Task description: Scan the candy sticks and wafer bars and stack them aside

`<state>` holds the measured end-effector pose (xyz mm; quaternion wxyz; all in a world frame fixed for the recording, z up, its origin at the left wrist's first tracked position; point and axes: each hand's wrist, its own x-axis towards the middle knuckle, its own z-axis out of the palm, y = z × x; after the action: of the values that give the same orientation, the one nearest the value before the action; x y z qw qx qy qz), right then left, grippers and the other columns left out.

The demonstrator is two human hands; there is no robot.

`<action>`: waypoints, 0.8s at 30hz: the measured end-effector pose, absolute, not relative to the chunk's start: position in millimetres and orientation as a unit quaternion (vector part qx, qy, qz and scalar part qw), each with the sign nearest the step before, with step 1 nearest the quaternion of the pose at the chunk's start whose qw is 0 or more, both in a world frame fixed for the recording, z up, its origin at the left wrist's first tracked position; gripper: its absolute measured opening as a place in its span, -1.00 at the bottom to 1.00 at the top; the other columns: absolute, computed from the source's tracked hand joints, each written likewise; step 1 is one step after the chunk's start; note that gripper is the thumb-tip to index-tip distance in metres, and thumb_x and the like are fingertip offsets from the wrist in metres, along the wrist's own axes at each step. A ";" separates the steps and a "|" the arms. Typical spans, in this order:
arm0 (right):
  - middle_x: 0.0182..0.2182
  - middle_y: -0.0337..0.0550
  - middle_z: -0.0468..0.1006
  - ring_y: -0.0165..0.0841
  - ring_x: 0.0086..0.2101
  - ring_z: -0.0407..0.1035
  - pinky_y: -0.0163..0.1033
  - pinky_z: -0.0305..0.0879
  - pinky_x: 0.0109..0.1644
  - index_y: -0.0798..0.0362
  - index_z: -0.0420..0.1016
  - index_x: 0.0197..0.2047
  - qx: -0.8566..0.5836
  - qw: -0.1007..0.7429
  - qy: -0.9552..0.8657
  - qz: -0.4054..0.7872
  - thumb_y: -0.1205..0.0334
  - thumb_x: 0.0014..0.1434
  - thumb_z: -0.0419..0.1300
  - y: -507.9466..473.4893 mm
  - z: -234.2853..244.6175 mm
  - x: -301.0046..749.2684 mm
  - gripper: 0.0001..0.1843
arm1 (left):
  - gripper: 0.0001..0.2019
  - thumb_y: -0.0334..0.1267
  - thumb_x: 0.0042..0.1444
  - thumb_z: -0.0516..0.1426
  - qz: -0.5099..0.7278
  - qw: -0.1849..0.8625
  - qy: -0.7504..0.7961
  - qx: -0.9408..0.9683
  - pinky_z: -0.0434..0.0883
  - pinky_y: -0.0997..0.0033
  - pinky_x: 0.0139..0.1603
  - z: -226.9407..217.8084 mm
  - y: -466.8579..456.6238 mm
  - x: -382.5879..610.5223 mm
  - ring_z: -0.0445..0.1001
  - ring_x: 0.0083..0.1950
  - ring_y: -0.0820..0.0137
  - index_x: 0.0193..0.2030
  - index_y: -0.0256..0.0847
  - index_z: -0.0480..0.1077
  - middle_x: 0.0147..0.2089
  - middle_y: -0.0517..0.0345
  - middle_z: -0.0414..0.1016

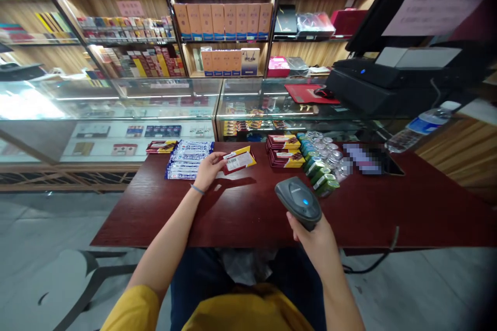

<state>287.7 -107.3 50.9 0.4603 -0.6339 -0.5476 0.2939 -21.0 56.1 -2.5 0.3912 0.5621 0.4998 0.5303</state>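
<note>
**Barred packet (239, 160) in left hand (208, 169), scanner (298, 200) in right hand (315, 240)**

Packet, red and yellow, is held above the table (233, 217), near the middle of its far edge. Left thumb and fingers pinch the packet's left end; its white barcode label faces up toward the camera. Right hand is wrapped around the handle of the dark grey scanner, which hangs over the surface right of centre, between near and far edges, blue light lit. Scanner and packet are apart.

Along the far edge, left of the packet: blue-and-white wrapped bars (190, 158) in a row; beside them, at the far left corner, a few red-and-yellow packets (157, 147). Right of the packet, also by the far edge: two stacks of similar packets (286, 159), then rows of small containers (330, 158), the nearest ones green. Further toward the far right corner: a dark flat device (390, 163), partly blurred, and a water bottle (423, 126).

Beyond the far edge: glass display counter (151, 108). Off the near left corner: grey stool (58, 289).
</note>
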 end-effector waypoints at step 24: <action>-0.55 -0.26 0.57 -0.29 -0.53 0.47 -0.33 0.32 -0.49 0.01 0.49 -0.14 -0.600 0.423 -0.572 0.366 0.06 0.06 0.28 -106.7 61.9 260.5 -0.69 | -0.49 0.02 0.05 0.37 0.556 0.443 0.476 0.519 0.51 0.10 0.17 -1.0 54.5 -13.3 0.55 0.12 0.09 0.03 -0.27 0.50 0.07 -0.12 0.59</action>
<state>260.5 -106.7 61.9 0.4232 -0.5999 -0.5721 0.3656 -13.3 54.5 -1.0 0.4426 0.5185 0.4755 0.5560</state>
